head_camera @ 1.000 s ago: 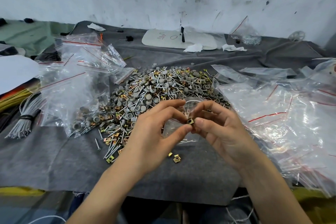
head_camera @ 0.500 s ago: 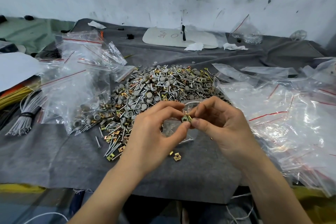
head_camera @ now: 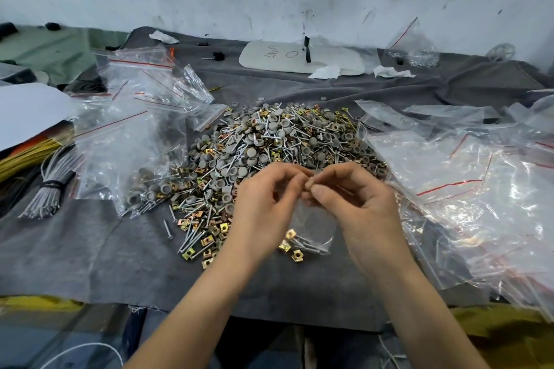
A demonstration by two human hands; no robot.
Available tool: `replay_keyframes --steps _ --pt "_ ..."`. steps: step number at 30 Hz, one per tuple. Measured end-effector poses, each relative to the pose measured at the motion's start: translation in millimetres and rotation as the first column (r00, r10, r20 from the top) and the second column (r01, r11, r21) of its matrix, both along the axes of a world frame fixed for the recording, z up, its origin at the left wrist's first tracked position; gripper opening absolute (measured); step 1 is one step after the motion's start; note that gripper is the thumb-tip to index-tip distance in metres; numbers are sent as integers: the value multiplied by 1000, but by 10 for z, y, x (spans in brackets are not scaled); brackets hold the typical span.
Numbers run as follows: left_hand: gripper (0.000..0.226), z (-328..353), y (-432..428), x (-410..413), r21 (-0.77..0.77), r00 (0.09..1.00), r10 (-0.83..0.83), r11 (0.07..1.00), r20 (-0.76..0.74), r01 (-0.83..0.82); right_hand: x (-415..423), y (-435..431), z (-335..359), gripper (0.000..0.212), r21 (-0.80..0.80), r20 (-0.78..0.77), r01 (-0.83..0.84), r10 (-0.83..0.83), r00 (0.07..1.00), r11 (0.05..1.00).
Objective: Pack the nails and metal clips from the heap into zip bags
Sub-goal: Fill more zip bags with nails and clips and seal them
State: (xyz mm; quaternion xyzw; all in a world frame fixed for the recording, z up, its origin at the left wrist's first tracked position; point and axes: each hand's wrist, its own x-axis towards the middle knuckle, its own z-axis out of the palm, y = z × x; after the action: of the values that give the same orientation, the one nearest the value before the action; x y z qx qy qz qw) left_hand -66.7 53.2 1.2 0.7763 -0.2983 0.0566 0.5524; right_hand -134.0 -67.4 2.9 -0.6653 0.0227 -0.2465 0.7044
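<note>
Pinching zip bag (head_camera: 315, 216), clip (head_camera: 290, 233) now inside

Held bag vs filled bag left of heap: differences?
The held bag hangs from the left hand and right hand; the left bag lies on the cloth. The held bag holds few nails; the left bag holds many, plus grey caps. The held bag looks smaller than the left bag. Both are clear plastic.

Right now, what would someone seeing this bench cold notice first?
The big heap of nails, grey caps and brass clips fills the middle of the grey cloth. Just in front of it, the left hand and right hand pinch the top of a small zip bag. Clear red-striped bags pile up on the right.
</note>
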Motion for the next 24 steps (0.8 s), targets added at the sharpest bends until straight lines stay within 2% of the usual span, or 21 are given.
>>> replay_keyframes --steps 3,8,14,18,22,24 --pt "14 -6 -64 104 -62 974 79 994 -210 -94 79 -58 -39 31 -66 -56 129 -133 990 989" --pt "21 31 -94 129 -198 928 -17 978 -373 -61 116 -35 -47 35 -205 -24 165 -174 984 965" --pt "22 43 -86 109 -236 910 -67 971 -409 -34 133 -5 -14 36 -243 25 148 -146 989 959" --pt "34 98 -68 78 -245 917 -119 969 -380 24 124 -15 -20 34 -217 32 149 -145 989 965" --pt "7 123 -39 53 -227 925 -216 963 -312 148 111 -62 -11 32 -141 39 140 -136 990 980" --pt "13 131 -33 67 -225 928 -232 960 -292 170 106 -73 -5 30 -137 39 134 -130 991 982"
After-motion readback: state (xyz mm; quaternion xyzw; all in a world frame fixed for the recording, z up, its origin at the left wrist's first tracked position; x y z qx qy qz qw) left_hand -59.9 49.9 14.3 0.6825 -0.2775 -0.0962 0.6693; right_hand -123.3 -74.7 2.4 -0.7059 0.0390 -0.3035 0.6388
